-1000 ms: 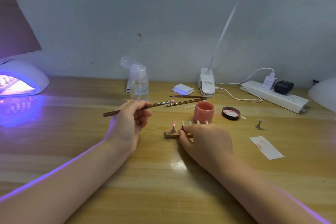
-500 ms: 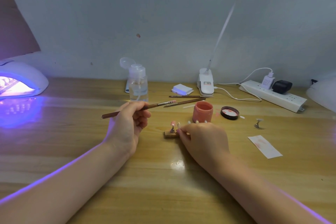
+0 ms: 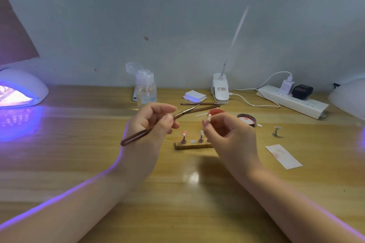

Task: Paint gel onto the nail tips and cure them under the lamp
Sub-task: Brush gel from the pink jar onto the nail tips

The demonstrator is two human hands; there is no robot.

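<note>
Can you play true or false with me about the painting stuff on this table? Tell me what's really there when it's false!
1. The left hand holds a brush. True.
2. The right hand lies flat on the table. False: it is raised, and its fingers pinch a nail tip.
3. The gel pot has its lid on. False: it is open, and the lid lies beside it.
4. The curing lamp at the far left glows purple. True.
5. One nail tip on the wooden holder is already pink. True.
6. The power strip has nothing plugged in. False: a white charger and a black plug sit in it.
</note>
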